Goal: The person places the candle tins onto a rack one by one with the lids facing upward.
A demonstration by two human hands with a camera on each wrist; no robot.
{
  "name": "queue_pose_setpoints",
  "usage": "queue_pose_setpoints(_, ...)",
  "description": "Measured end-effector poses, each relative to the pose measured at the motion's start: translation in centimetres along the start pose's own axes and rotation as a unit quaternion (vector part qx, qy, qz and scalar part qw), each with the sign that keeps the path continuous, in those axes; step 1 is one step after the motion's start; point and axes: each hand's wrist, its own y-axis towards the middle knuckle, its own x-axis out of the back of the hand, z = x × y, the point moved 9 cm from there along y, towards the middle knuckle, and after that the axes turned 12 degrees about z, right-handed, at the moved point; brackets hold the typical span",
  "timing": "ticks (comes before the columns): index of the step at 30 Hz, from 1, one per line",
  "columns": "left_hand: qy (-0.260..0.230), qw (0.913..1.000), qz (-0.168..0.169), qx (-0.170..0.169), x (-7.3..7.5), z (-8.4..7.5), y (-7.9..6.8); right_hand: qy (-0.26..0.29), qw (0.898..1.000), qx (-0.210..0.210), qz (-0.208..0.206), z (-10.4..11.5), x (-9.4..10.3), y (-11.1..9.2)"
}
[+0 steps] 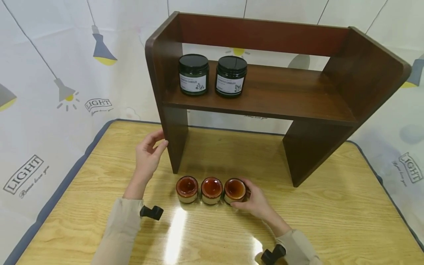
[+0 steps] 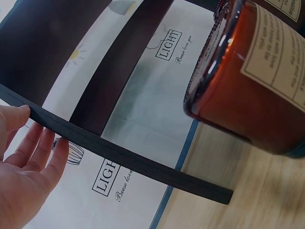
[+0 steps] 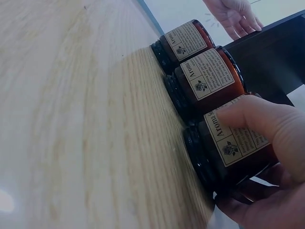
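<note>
Three amber glass jars stand in a row, black lids down, pale "Aroma" labels on their sides: a left jar [image 1: 187, 189], a middle jar [image 1: 212, 190] and a right jar [image 1: 235, 190]. My right hand [image 1: 253, 198] grips the right jar, thumb across its label [image 3: 233, 138] and fingers around the far side. With fingers nearly straight, my left hand [image 1: 148, 154] touches the left side panel [image 1: 173, 147] of a dark wooden shelf at its front edge. On the shelf board [image 1: 291, 88] sit two dark green candle jars, a left one [image 1: 194, 75] and a right one [image 1: 230, 76], both black-lidded and labelled "Scented Candles".
The shelf's right side panel [image 1: 311, 151] stands on the light wooden table [image 1: 347, 221] behind and right of the jars. A printed white backdrop [image 1: 49, 121] surrounds the table's back and sides.
</note>
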Motion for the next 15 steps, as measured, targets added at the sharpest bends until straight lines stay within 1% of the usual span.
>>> queue_pose_setpoints(4,0.002,1.0000,-0.002,0.006,0.1,0.0,0.0,-0.004,1.000,-0.005,-0.014,-0.1,0.2,-0.1)
queue_pose_setpoints(8,0.007,0.9999,0.001,0.009,0.0,0.1,0.1,-0.004,0.999,-0.008,-0.042,-0.4,0.6,-0.3)
queue_pose_setpoints(13,0.010,0.9999,0.000,0.007,0.0,0.0,0.0,-0.036,0.996,-0.008,-0.079,-0.3,1.7,-0.8)
queue_pose_setpoints(15,0.007,1.0000,0.000,0.004,0.1,-0.1,0.0,-0.043,0.995,-0.007,-0.086,0.0,2.1,-0.9)
